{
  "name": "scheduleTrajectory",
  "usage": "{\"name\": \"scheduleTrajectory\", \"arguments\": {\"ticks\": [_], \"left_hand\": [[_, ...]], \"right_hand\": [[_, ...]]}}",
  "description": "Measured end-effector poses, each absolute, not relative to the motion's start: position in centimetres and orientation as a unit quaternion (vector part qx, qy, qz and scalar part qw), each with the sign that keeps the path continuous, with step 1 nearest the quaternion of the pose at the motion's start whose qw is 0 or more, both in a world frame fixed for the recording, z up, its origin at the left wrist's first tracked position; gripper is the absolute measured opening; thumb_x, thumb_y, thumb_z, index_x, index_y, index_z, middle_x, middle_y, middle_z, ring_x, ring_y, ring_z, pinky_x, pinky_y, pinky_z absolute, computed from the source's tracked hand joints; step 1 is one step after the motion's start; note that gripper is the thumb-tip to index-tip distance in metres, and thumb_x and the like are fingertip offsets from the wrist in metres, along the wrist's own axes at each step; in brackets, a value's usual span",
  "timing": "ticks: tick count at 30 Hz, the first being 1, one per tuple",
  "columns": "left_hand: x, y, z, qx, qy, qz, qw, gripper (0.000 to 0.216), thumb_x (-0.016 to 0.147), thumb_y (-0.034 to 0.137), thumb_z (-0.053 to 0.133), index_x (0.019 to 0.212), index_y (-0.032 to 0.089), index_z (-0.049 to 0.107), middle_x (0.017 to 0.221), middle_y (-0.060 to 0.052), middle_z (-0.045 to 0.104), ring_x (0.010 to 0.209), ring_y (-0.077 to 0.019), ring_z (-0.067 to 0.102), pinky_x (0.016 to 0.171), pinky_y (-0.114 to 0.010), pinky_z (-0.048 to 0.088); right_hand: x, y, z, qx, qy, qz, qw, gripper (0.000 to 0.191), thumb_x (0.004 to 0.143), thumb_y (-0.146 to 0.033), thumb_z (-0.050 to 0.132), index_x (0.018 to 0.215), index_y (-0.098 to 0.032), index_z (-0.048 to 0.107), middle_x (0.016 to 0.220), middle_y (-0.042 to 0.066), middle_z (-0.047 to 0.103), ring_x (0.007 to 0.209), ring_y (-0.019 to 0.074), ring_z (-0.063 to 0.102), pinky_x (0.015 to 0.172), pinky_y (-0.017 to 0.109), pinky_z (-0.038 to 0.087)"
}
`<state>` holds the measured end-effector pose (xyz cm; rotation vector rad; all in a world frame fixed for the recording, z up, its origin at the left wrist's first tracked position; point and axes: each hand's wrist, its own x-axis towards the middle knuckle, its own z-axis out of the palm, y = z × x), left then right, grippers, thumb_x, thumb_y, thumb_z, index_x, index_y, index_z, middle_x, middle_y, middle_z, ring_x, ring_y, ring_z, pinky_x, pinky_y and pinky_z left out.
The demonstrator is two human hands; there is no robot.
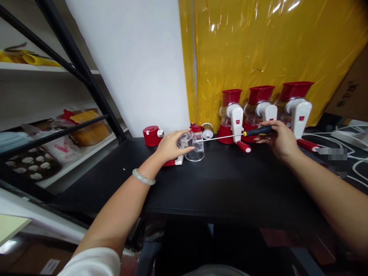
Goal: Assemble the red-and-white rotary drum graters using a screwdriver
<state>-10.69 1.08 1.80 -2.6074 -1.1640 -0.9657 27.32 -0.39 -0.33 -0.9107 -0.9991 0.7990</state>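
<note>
My left hand [174, 146] is closed around a clear plastic grater housing [196, 152] near the middle of the black table. In my right hand [281, 141] is a screwdriver [258, 131] with a dark blue and yellow handle. Its long shaft points left, and the tip reaches the clear housing; whether it meets a screw is too small to tell. Behind the housing lies a metal grater drum [207, 130] beside a red part [196, 127]. A red base piece [152, 136] stands left of my left hand. Partly under that hand is a red and white crank handle [174, 161].
Three assembled red and white rotary graters [230, 115] stand along the back right, close to my right hand. White cables [342, 140] lie at the far right. A black metal frame [83, 73] and shelves rise on the left. Yellow plastic sheeting [258, 46] hangs behind.
</note>
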Motion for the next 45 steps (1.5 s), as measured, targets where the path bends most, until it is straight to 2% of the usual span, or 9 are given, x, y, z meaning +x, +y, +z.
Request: {"name": "scheduleTrajectory", "arguments": {"ticks": [7, 15, 20, 27, 34, 45], "left_hand": [[-10.61, 1.15, 1.80, -0.862, -0.388, -0.320, 0.068, 0.066, 0.078, 0.055, 0.069, 0.136, 0.029, 0.051, 0.125, -0.008, 0.065, 0.112, -0.0257, 0.063, 0.096, -0.042, 0.050], [-10.69, 1.23, 1.80, -0.864, -0.382, -0.320, 0.065, 0.066, 0.079, 0.055, 0.069, 0.136, 0.028, 0.051, 0.126, -0.008, 0.064, 0.113, -0.0257, 0.062, 0.097, -0.042, 0.050], [-10.65, 1.13, 1.88, -0.864, -0.384, -0.318, 0.064, 0.066, 0.079, 0.056, 0.068, 0.136, 0.028, 0.051, 0.126, -0.008, 0.064, 0.114, -0.0264, 0.062, 0.097, -0.042, 0.049], [-10.64, 1.21, 1.77, -0.865, -0.381, -0.321, 0.065, 0.066, 0.079, 0.056, 0.068, 0.136, 0.028, 0.051, 0.126, -0.008, 0.064, 0.113, -0.0255, 0.062, 0.097, -0.042, 0.050], [-10.63, 1.18, 1.81, -0.864, -0.385, -0.319, 0.068, 0.066, 0.079, 0.057, 0.068, 0.136, 0.028, 0.051, 0.125, -0.008, 0.065, 0.112, -0.0252, 0.063, 0.096, -0.041, 0.050], [-10.68, 1.25, 1.80, -0.866, -0.380, -0.319, 0.068, 0.066, 0.079, 0.056, 0.068, 0.136, 0.027, 0.051, 0.126, -0.008, 0.064, 0.112, -0.0255, 0.062, 0.096, -0.041, 0.050]], "right_hand": [[26.98, -0.48, -0.25, -0.441, -0.456, 0.334, 0.697, 0.011, 0.081, -0.025, 0.053, 0.090, -0.020, 0.058, 0.050, -0.002, 0.058, 0.036, 0.0163, 0.057, 0.038, 0.026, 0.047], [27.07, -0.40, -0.50, -0.448, -0.468, 0.318, 0.692, 0.011, 0.084, -0.028, 0.053, 0.091, -0.020, 0.058, 0.049, -0.002, 0.058, 0.036, 0.0155, 0.056, 0.039, 0.025, 0.047], [27.00, -0.35, -0.73, -0.451, -0.477, 0.301, 0.691, 0.013, 0.085, -0.031, 0.054, 0.092, -0.021, 0.058, 0.047, -0.005, 0.053, 0.034, 0.0148, 0.053, 0.035, 0.023, 0.041], [27.14, -0.17, -0.95, -0.456, -0.486, 0.284, 0.689, 0.014, 0.086, -0.033, 0.055, 0.092, -0.021, 0.058, 0.047, -0.005, 0.055, 0.034, 0.0143, 0.053, 0.039, 0.026, 0.046], [27.26, -0.05, -1.12, -0.445, -0.491, 0.283, 0.693, 0.021, 0.083, -0.040, 0.061, 0.093, -0.021, 0.058, 0.047, -0.005, 0.053, 0.034, 0.0144, 0.052, 0.036, 0.024, 0.043], [27.14, -0.18, -0.95, -0.454, -0.494, 0.278, 0.688, 0.014, 0.087, -0.033, 0.054, 0.092, -0.021, 0.058, 0.048, -0.004, 0.056, 0.033, 0.0147, 0.053, 0.036, 0.025, 0.045]]}}
